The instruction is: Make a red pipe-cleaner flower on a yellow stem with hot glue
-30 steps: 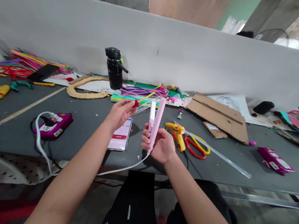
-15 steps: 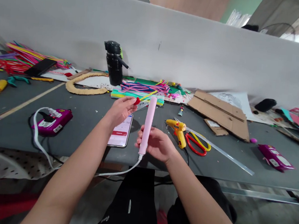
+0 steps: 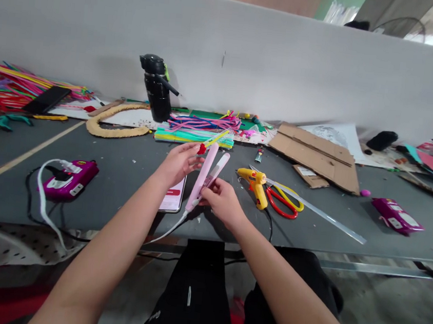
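Observation:
My right hand (image 3: 222,201) is closed on a slim pink hair straightener (image 3: 202,178), whose two arms stand apart in a narrow V pointing away from me. A white cord runs from its near end. Left of it, my left hand (image 3: 181,162) pinches a small fuzzy red piece (image 3: 202,149) between thumb and fingertips, close to the straightener's tip. What the red piece is made into is too small to tell. Under my left hand lies a phone (image 3: 173,198) with its screen lit, partly covered by the fingers.
Right of my hands lie a yellow glue gun (image 3: 256,184), red-and-yellow-handled scissors (image 3: 284,202) and cardboard (image 3: 317,157). Bundled pipe cleaners (image 3: 194,136) and a black bottle (image 3: 156,91) stand behind. Purple power strips (image 3: 71,180) sit on both sides, with cords over the table edge.
The straightener has turned in my right hand and tilted, so that its two arms now show spread apart. My left hand, still pinching the red piece, has come nearer to its tip.

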The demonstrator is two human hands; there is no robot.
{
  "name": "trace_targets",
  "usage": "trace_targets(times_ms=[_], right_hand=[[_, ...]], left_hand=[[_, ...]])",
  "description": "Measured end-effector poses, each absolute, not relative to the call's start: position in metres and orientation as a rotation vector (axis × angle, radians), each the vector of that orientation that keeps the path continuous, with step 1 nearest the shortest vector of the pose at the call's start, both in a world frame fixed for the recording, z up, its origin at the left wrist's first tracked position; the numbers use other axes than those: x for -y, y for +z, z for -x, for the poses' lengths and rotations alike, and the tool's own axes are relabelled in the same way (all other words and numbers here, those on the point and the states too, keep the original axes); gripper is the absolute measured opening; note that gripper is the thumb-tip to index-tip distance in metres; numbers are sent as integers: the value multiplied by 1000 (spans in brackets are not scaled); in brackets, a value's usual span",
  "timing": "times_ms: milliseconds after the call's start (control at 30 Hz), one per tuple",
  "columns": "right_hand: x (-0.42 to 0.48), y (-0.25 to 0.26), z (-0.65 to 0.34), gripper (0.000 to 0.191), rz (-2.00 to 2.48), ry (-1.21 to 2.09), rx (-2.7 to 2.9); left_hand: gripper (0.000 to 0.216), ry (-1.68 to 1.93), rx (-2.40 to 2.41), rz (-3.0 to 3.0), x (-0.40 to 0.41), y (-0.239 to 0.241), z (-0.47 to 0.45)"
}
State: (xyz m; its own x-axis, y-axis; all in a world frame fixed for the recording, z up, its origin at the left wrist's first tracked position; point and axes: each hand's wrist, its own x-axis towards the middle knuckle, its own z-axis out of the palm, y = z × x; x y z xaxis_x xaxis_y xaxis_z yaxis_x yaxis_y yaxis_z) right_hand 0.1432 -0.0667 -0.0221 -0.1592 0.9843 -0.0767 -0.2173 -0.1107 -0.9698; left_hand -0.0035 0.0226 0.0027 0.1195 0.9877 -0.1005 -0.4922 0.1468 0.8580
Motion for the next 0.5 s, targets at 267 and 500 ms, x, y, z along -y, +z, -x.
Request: trace_targets(times_ms=[267,500], right_hand=[[66,-27,-142,13,1063,1461,1111],[68,-23,-142,9,1044,1420,1171]], left_hand=[[28,1239,-826,-790,-23,2,4],[25,1232,-828,-781,-24,0,6]])
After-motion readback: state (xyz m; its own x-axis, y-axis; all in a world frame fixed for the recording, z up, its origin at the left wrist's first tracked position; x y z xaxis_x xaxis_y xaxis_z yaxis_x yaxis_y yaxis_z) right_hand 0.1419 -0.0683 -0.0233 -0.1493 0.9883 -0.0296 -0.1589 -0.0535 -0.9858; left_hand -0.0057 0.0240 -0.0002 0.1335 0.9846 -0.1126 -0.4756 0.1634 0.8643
